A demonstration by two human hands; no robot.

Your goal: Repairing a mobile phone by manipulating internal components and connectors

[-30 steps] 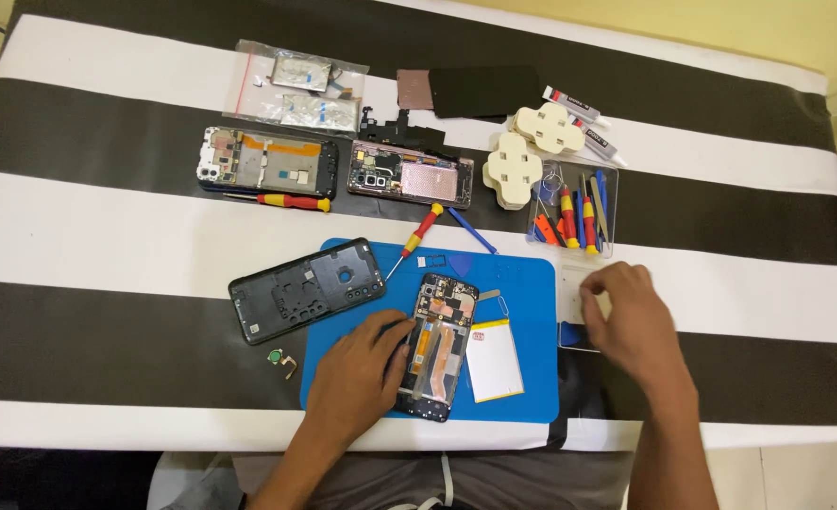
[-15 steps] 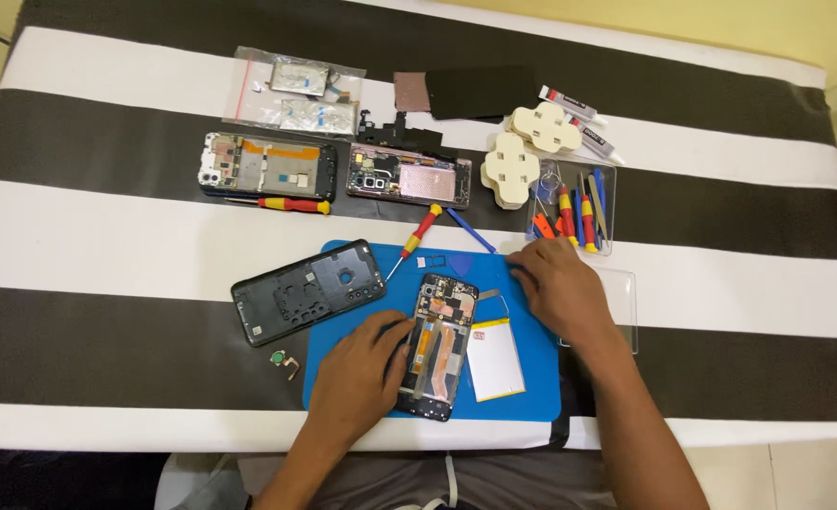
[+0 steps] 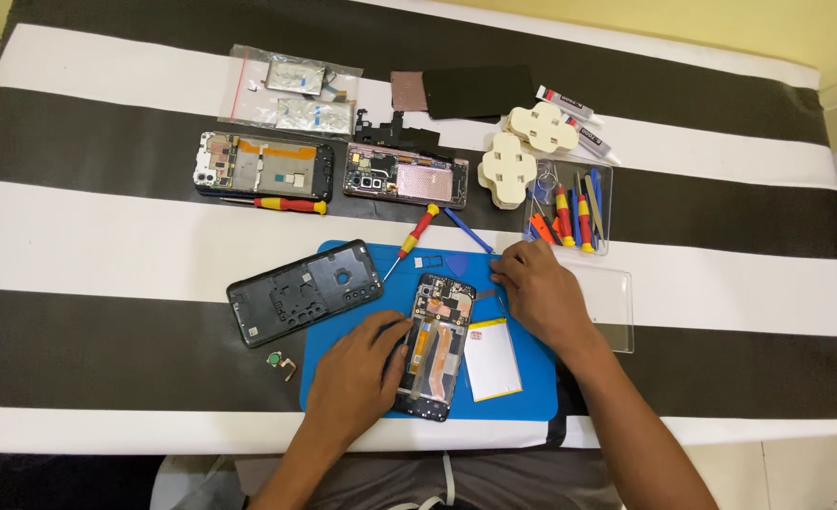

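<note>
Pressing down with the left hand (image 3: 357, 378), the person pins the opened phone (image 3: 434, 345) flat on the blue mat (image 3: 532, 397), fingers spread along the phone's left edge and clasping nothing; the right hand (image 3: 539, 295) rests fingertips-down on the mat just beside the phone's top right corner, and whether it pinches a small part I cannot tell.

Risks, as I judge them: the phone lies with its back off and its boards and orange flex cable bare, so a sliding palm could snag or crease that cable; the white battery (image 3: 492, 359) lies loose just right of the phone and near the right wrist, so a careless sweep could bend it or push it toward the mat's front edge; the small loose part (image 3: 280, 363) on the dark stripe left of the mat could easily be brushed off the table's front edge.

The phone looks long and dark, a bare frame with a black camera block at its far end, standing upright along the middle of the mat, near the table's front edge; its black back cover (image 3: 303, 293) lies tilted over the mat's far left corner.
</note>
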